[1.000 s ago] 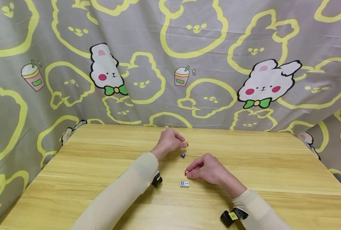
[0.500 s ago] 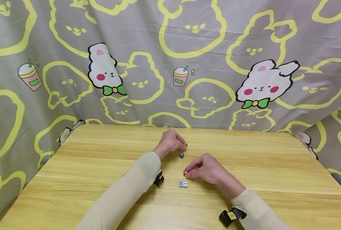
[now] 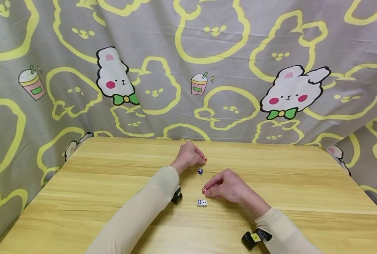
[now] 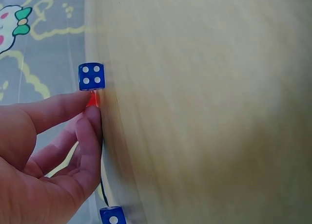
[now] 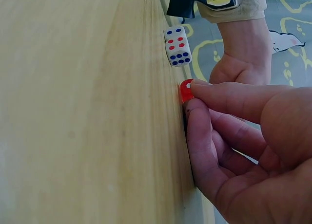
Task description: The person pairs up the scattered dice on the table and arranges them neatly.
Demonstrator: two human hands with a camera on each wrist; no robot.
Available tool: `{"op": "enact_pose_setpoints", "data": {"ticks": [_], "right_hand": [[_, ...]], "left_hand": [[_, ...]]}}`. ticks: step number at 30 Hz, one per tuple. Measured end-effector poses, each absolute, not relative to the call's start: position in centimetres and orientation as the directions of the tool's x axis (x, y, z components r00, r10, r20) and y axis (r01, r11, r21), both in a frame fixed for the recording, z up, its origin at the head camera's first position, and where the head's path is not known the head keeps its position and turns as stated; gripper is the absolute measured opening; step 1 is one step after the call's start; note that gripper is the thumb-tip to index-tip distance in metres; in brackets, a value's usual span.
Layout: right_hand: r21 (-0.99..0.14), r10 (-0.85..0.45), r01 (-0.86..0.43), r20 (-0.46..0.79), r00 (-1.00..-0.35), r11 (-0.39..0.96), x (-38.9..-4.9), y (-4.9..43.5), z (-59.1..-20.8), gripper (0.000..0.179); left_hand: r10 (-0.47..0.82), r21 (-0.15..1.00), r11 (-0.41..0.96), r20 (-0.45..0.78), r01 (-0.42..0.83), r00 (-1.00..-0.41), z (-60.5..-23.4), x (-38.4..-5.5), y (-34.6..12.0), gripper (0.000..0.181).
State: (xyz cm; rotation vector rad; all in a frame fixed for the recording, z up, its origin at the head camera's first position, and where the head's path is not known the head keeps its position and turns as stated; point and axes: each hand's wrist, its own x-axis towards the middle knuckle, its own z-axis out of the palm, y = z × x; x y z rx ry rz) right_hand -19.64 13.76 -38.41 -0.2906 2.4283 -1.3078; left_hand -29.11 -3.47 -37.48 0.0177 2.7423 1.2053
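At the far part of the wooden table [image 3: 80,197], my left hand [image 3: 188,155] pinches a red die [image 3: 204,159] between thumb and fingertips. A blue die [image 3: 200,171] lies just nearer. In the left wrist view that blue die [image 4: 91,76] partly covers the red die [image 4: 92,100], and another blue die [image 4: 113,215] shows at the lower edge. Closer in, my right hand [image 3: 228,187] pinches a second red die [image 3: 204,191]; its fingers hide part of this die [image 5: 186,90] in the right wrist view. Two white dice [image 3: 202,203] sit side by side in front of it.
A grey curtain [image 3: 163,42] with yellow outlines and white rabbits hangs behind the table's back edge and at both sides. Each wrist carries a black camera mount [image 3: 250,240]. The left forearm [image 3: 141,211] reaches across the table left of the dice.
The head view has shifted slightly. My left forearm has edged a little to the right, while both hands keep their pinch on the red dice. The other dice stay in place.
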Motion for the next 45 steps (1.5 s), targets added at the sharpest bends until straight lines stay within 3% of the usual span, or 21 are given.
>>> {"op": "enact_pose_setpoints", "data": {"ticks": [45], "right_hand": [[-0.858,-0.363,-0.004,-0.213,-0.907,0.514,-19.5,13.8,-38.5,0.012]], "left_hand": [[0.172,0.835,0.549,-0.149,-0.031,-0.974,-36.8,-24.4,-7.2,0.014]]}}
